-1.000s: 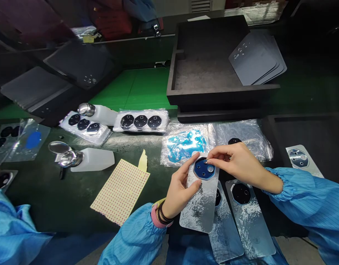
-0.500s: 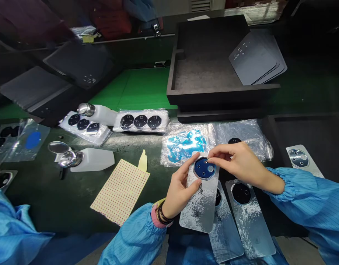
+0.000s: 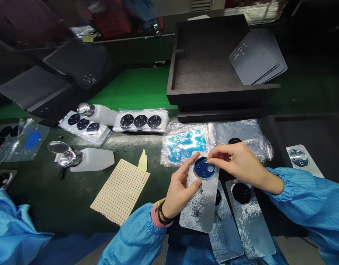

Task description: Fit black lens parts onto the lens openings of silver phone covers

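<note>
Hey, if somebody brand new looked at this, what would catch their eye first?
Probably the silver panel at lower centre, held by the left hand while the right hand's thumb and finger meet at its blue octagonal area. Next, the shiny bright-blue film just beyond it, and the big black tray behind, with grey sheets leaning at its right end.

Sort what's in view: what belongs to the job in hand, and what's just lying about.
Job in hand:
silver panel, in the left hand
blue octagonal face, right hand at its edge
probably the similar panels alongside

Apparently lying about:
nearer white bottle
farther white bottle
black tray
</note>
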### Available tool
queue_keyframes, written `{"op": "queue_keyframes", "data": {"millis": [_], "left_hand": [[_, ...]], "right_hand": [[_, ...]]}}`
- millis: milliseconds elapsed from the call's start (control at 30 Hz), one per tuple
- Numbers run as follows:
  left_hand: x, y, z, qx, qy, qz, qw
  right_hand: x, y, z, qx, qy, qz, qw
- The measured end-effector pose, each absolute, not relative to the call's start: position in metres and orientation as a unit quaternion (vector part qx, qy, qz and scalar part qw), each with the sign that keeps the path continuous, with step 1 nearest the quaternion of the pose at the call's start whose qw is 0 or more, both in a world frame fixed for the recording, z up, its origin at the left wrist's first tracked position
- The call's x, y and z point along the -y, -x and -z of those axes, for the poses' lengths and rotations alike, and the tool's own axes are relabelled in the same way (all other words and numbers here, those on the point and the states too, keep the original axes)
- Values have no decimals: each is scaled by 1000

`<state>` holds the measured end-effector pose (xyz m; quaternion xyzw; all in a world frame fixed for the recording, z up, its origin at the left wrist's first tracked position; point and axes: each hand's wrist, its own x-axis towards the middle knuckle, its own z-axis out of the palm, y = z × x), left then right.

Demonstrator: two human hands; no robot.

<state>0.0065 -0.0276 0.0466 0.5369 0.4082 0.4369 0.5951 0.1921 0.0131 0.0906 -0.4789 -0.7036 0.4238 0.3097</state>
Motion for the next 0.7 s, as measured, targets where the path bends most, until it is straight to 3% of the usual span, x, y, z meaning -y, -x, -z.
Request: {"op": "queue_keyframes", "data": {"millis": [700], "left_hand": [[28, -7, -47, -412, -533, -432, 599]], "right_hand": [[-11, -192, -91, 714, 482, -408, 301]]}}
